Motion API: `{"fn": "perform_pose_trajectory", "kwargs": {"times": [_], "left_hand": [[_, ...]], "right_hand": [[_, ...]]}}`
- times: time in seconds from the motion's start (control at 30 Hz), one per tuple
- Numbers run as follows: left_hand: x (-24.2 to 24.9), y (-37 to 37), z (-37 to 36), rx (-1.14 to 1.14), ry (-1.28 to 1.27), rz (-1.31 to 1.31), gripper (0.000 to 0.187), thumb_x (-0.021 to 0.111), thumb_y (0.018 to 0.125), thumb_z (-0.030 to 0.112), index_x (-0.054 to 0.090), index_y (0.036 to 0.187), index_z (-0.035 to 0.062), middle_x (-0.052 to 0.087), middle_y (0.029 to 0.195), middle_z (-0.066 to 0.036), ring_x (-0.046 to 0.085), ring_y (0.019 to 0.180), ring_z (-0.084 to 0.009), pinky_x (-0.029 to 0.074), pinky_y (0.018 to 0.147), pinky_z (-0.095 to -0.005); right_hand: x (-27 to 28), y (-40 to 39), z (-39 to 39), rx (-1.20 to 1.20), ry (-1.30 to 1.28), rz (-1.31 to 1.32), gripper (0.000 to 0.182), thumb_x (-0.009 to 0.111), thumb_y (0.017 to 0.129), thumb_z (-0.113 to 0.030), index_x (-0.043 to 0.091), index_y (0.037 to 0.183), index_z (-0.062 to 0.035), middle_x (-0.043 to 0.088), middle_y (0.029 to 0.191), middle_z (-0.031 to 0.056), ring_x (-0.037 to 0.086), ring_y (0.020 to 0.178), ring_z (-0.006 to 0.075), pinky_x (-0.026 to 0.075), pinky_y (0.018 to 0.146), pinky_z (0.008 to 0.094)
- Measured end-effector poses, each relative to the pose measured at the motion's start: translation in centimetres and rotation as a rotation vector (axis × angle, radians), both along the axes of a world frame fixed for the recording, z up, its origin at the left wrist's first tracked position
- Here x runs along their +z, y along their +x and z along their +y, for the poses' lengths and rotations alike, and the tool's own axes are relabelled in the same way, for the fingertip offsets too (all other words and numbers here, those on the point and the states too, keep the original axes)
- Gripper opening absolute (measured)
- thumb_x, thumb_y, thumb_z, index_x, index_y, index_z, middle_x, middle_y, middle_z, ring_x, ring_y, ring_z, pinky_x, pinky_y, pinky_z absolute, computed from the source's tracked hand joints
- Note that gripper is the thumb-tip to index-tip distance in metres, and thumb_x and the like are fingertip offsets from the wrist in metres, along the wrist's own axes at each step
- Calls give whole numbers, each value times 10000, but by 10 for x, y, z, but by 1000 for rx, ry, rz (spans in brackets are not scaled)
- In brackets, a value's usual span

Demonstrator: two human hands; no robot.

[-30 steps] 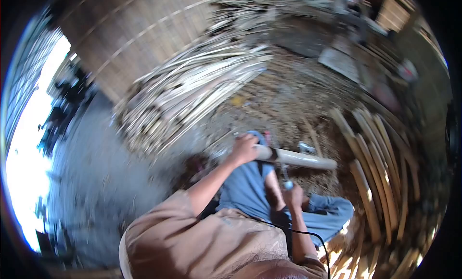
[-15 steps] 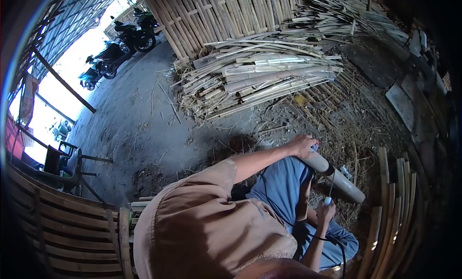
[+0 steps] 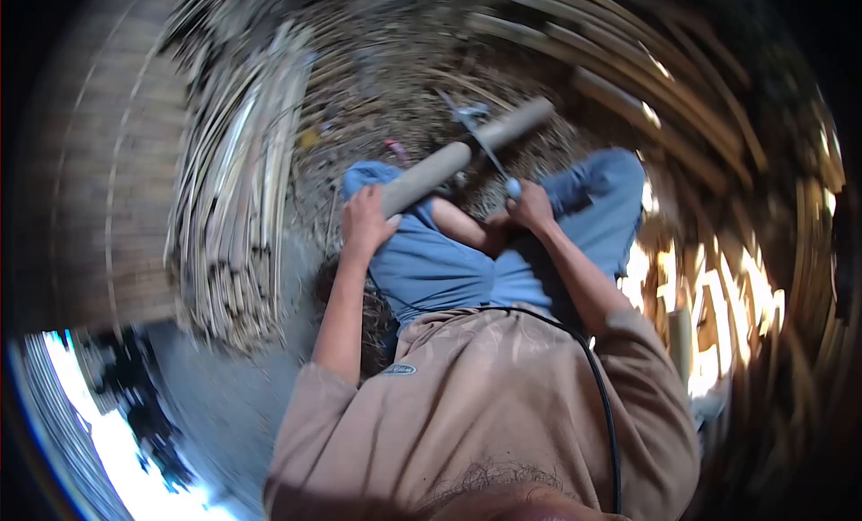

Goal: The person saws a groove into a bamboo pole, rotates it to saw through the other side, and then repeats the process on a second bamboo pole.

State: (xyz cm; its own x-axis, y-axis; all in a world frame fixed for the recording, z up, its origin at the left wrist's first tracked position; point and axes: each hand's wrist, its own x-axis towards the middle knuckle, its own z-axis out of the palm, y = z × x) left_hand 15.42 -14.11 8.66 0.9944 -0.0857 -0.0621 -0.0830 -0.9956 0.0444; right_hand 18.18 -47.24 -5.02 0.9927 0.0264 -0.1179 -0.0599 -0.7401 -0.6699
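A thick greyish-tan bamboo pole point(image 3: 426, 178) lies slantwise over my bent leg, with a dark band around its middle. My left hand point(image 3: 366, 220) is closed over its near end, the thumb along the side. My right hand point(image 3: 532, 205) grips the light blue handle of a long, narrow-bladed tool point(image 3: 488, 151). Its blade crosses the pole at the dark band and reaches past the far side. Motion blur hides the blade's edge.
Split bamboo strips point(image 3: 238, 198) lie piled at the left beside a woven bamboo wall point(image 3: 90, 162). Longer bamboo lengths point(image 3: 628, 90) stand at the upper right. A small pink object point(image 3: 395, 150) lies on the littered ground beyond my knee. A black cable point(image 3: 602, 386) runs down my shirt.
The view has swung round and tilted down, so my legs and the pole now sit near the middle. Both hands keep their hold on the pole and the tool.
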Motion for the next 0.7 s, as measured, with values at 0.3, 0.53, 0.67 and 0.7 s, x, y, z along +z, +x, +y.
{"fn": "perform_pose_trajectory", "kwargs": {"times": [0.3, 0.53, 0.67, 0.7], "left_hand": [[4, -13, -4, 294, -948, 554, 391, 802, 784, 269, 723, 1001, -47, 697, 869, -32, 601, 741, -84, 488, 671, -263], [22, -33, -51, 401, -1393, 581, 317, 752, 847, 209, 701, 1024, -49, 689, 872, -54, 633, 754, -128, 507, 691, -264], [56, 10, -104, 45, -1044, 138, 359, 741, 863, 258, 678, 1054, -39, 697, 882, -63, 651, 776, -154, 515, 725, -275], [79, 22, -124, -40, -973, 77, 388, 739, 865, 279, 667, 1081, -36, 700, 906, -74, 655, 792, -163, 516, 738, -279]], "right_hand": [[4, 26, -20, -653, 522, 281, 312, 684, 742, -269, 684, 880, 10, 694, 794, 198, 702, 764, 334, 555, 703, 446], [-17, 27, -21, -880, 700, 64, 258, 677, 757, -271, 611, 805, -27, 615, 648, 95, 618, 606, 221, 504, 601, 393], [-10, 33, -21, -987, 624, 134, 279, 675, 746, -283, 631, 816, -17, 655, 694, 131, 663, 681, 275, 518, 642, 412], [-13, 35, -21, -1017, 606, 150, 284, 674, 743, -286, 635, 816, -15, 665, 707, 141, 673, 701, 290, 521, 652, 418]]}}
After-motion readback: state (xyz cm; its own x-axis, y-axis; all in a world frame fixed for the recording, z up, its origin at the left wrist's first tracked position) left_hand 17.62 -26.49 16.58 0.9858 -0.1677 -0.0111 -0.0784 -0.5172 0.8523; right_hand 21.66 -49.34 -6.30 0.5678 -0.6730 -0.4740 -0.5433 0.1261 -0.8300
